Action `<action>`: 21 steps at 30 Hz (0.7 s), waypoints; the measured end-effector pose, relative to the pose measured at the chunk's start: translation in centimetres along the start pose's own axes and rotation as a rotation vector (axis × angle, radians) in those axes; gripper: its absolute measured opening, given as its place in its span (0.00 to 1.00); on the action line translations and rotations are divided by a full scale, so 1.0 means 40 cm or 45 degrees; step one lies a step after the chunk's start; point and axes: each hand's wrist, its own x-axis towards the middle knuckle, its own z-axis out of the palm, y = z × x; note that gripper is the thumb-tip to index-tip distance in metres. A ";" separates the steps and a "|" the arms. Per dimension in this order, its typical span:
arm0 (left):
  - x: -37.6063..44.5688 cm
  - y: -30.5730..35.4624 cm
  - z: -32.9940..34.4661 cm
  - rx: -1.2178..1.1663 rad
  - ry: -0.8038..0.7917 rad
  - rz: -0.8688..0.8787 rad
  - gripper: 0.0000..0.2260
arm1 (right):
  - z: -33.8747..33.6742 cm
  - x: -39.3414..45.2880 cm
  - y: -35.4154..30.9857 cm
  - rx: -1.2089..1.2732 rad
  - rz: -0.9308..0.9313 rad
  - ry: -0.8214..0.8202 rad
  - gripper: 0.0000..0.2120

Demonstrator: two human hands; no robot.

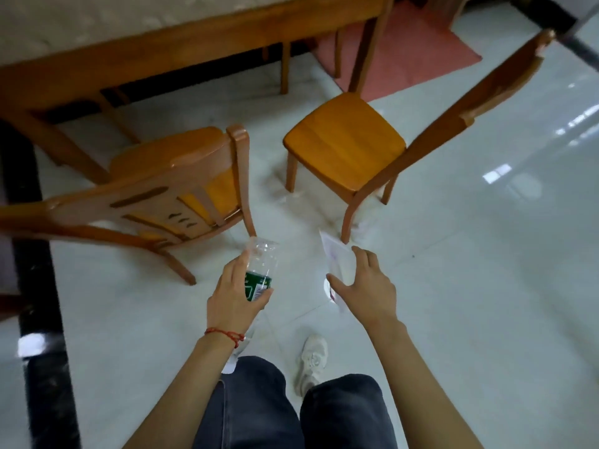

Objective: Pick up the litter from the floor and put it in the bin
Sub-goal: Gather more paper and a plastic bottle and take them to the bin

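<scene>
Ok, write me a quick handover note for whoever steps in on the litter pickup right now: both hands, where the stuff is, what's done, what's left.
Left hand: grips a clear plastic bottle with a green label, held off the floor.
Right hand: holds a white wrapper, fingers spread round it, also off the floor.
Surroundings: two wooden chairs and a table stand ahead on the white tile floor.
Done: both pieces are picked up.
Left: the bin is not in view, so find it and drop both in. Possible small scraps lie near the right chair's legs, too blurred to tell; check there.
</scene>
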 end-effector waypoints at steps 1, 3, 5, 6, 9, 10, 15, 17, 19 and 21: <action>-0.020 -0.003 0.001 -0.004 0.030 -0.046 0.37 | -0.003 0.002 0.001 -0.017 -0.038 -0.023 0.31; -0.058 -0.013 -0.003 -0.014 0.089 -0.136 0.37 | -0.003 0.002 -0.001 -0.046 -0.105 -0.060 0.32; -0.092 -0.024 -0.011 -0.031 0.127 -0.214 0.37 | 0.003 -0.002 -0.009 -0.063 -0.156 -0.074 0.32; -0.108 -0.031 -0.016 -0.038 0.151 -0.241 0.37 | 0.008 -0.007 -0.016 -0.070 -0.182 -0.081 0.32; -0.158 -0.062 -0.034 -0.062 0.225 -0.316 0.36 | 0.031 -0.026 -0.053 -0.105 -0.272 -0.125 0.32; -0.178 -0.075 -0.041 -0.072 0.249 -0.345 0.35 | 0.040 -0.036 -0.071 -0.111 -0.300 -0.141 0.31; -0.329 -0.152 -0.077 -0.086 0.405 -0.507 0.36 | 0.086 -0.107 -0.173 -0.149 -0.534 -0.204 0.31; -0.402 -0.176 -0.092 -0.099 0.472 -0.561 0.36 | 0.104 -0.139 -0.215 -0.169 -0.657 -0.235 0.31; -0.471 -0.196 -0.106 -0.103 0.535 -0.653 0.36 | 0.125 -0.169 -0.262 -0.188 -0.769 -0.276 0.31; -0.537 -0.212 -0.114 -0.108 0.613 -0.755 0.36 | 0.150 -0.196 -0.312 -0.212 -0.885 -0.347 0.31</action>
